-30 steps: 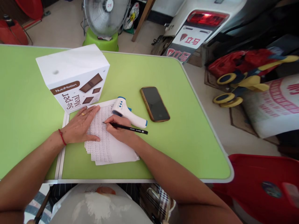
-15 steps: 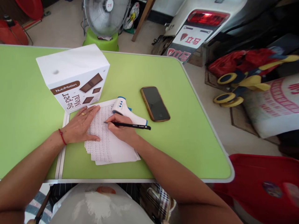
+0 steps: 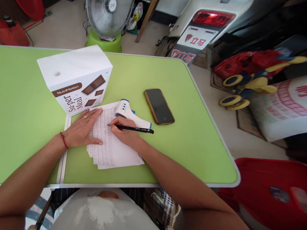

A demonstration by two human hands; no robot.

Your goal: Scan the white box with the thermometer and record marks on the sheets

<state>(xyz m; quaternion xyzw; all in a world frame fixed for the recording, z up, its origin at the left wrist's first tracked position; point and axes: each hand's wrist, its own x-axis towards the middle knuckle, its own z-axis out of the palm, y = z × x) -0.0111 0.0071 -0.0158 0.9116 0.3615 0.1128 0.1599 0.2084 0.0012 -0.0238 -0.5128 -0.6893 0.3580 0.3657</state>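
Observation:
My left hand (image 3: 82, 127) lies flat on a stack of printed papers (image 3: 115, 156), pressing them down and holding nothing. My right hand (image 3: 126, 132) is shut on a black pen (image 3: 141, 129), its tip on the top sheet's dense print. A white-and-blue infrared thermometer (image 3: 133, 117) lies just past that hand, touching the paper's far edge. A smartphone (image 3: 159, 106) in a tan case lies face up to its right. Beside my left hand stands a white NutriMotion Super Meal box (image 3: 76, 80).
All this is on a green folding table (image 3: 192, 143) with a metal rim. Beyond it stand a fan (image 3: 109, 19) on a green base and a white scooter's tail (image 3: 203, 28). Yellow-wheeled gear (image 3: 247, 83), a printed sack (image 3: 280, 108) and a red plastic object (image 3: 268, 182) lie to the right.
My right hand has shifted slightly on the paper, and the pen's rear end has swung up towards the thermometer. My left hand and the objects on the table have not moved.

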